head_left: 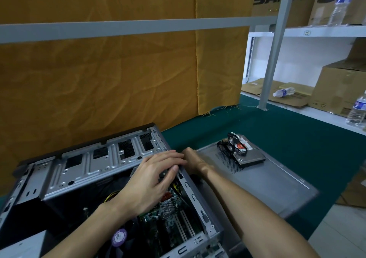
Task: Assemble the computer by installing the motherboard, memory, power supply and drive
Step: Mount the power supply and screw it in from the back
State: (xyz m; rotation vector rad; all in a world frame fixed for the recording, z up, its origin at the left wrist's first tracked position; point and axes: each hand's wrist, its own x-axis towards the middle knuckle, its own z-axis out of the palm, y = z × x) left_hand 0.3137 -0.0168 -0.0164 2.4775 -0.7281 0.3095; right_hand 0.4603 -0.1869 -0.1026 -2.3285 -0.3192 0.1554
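An open computer case (83,170) lies on its side at the left of the green tabletop (287,130), its open face turned up toward the camera. Along its far inner wall runs a perforated silver metal panel (103,158). Deep inside, the motherboard (168,224) sits in the lower right part of the case, green with a finned silver heatsink, and a round purple sticker (119,236) shows on a dark part at the case's near edge. Yellow wires (111,195) run across the dark interior just left of the left forearm.

The left hand (156,178) reaches into the case near its right wall, palm down, fingers stretched almost straight and pressing on a dark part beneath them; what that part is cannot be told. The right hand (195,161) is just beside it, outside the case's right wall (195,194), with its fingers hidden behind the left hand and the wall's top corner, so whether it grips anything cannot be told.

Right of the case, a grey side panel (267,182) lies flat on the tabletop. On its far end rests the drive (250,156), with a coil of black cable (230,144) on top of it.

Behind all this hangs an orange cloth (118,69). At the far right stand white shelves (316,31) holding cardboard boxes (340,87) and water bottles (283,92).
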